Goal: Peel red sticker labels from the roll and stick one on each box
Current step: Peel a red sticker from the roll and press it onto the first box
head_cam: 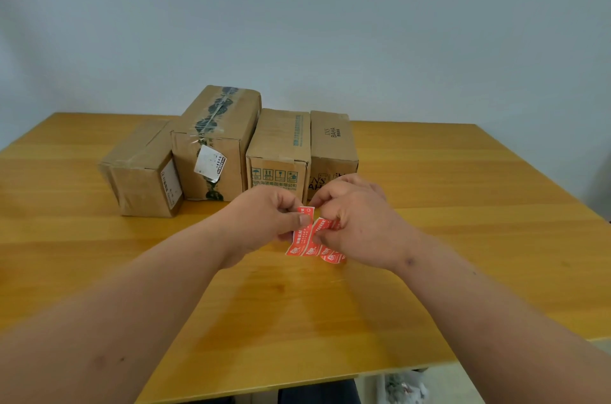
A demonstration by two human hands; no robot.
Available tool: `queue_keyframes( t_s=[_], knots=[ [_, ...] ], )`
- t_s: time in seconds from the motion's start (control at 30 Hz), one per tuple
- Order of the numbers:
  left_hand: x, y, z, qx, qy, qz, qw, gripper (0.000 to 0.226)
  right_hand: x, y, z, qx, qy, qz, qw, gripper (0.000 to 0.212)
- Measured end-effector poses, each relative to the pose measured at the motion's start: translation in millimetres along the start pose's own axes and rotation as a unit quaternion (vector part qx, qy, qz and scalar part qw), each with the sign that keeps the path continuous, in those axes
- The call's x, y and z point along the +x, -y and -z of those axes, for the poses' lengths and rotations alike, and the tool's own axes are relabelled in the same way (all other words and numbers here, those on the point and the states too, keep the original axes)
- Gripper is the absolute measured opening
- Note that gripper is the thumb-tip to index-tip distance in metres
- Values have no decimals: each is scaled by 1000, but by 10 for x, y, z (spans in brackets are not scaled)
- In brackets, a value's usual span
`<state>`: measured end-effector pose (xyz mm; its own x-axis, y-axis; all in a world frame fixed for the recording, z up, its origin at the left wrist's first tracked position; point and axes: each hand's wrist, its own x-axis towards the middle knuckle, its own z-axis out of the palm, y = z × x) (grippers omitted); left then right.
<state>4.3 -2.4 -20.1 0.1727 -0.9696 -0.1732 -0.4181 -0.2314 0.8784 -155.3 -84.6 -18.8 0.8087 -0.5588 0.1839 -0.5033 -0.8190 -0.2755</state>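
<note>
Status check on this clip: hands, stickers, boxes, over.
Left hand and right hand both pinching the red sticker strip. Four brown cardboard boxes behind it show no red sticker. Nothing blocking.

I held the strip of red sticker labels [310, 238] pinched between both my hands, bent and printed with white characters. Four brown cardboard boxes [279, 152] stood side by side at twelve o'clock, none bearing a red label.

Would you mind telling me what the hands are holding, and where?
Both hold the red sticker strip: the left hand pinches its upper left edge, the right hand grips its right side.
</note>
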Motion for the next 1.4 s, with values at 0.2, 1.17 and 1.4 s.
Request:
queue_keyframes(
  t_s=[0.2,1.17,1.4],
  knots=[
    [-32,-51,11,-56,-1,-17,998,10,55,15,92,32,71,-62,995,17],
    [-11,34,4,-86,-11,24,996,10,28,48,75,-9,9,-33,999,11],
    [-19,-32,-34,-67,-38,-24,997,10,137,7,134,106,76,-100,986,24]
  ],
)
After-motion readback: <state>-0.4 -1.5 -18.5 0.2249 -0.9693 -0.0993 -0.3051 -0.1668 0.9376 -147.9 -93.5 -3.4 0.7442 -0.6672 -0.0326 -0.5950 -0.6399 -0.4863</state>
